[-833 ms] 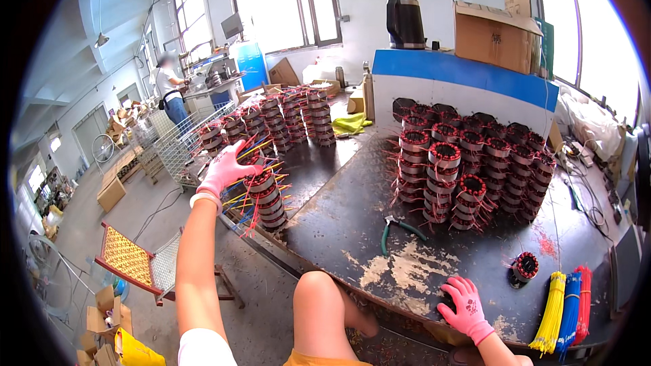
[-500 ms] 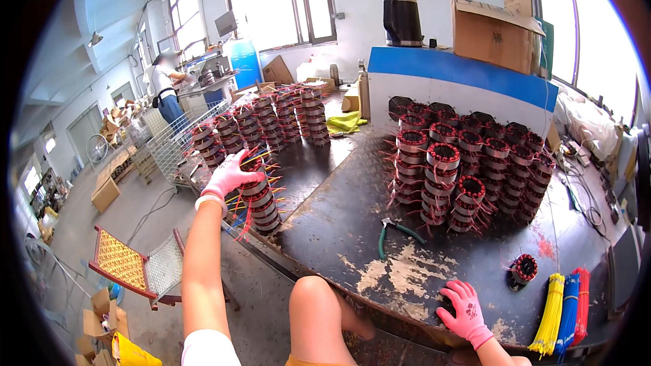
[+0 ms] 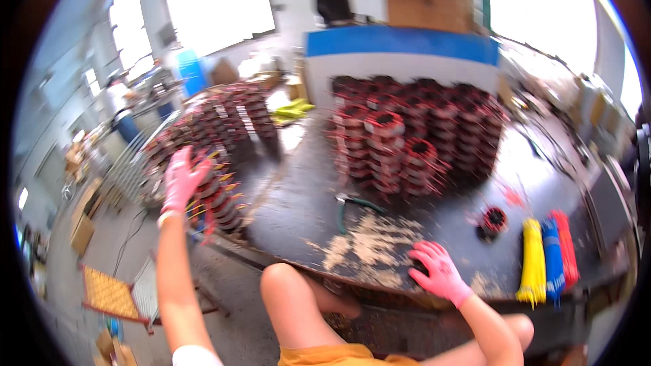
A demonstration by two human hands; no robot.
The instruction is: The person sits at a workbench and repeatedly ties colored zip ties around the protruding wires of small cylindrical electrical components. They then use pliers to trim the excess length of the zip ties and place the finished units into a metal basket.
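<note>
My left hand (image 3: 182,179), in a pink glove, is at the upper left side of a stack of wound motor stators (image 3: 218,196) near the table's left edge. Its thumb and fingers are apart; motion blur hides whether they touch the top stator. Yellow, red and blue wire leads stick out of that stack. My right hand (image 3: 439,274), also gloved in pink, rests at the front table edge with fingers spread and nothing in them. A single stator (image 3: 495,218) lies to its right. Pliers with green handles (image 3: 341,213) lie on the tabletop between my hands.
Many stator stacks (image 3: 444,118) stand at the back right, and more stacks (image 3: 234,105) at the back left. Bundles of yellow (image 3: 533,261), blue (image 3: 553,257) and red wires (image 3: 565,247) lie at the right. A woven chair (image 3: 108,291) stands left on the floor. A person (image 3: 121,105) is far back.
The view has swung to the right and is blurred, so the scene sits further left. My left hand has shifted slightly off the stack's top. My right hand stays on the table.
</note>
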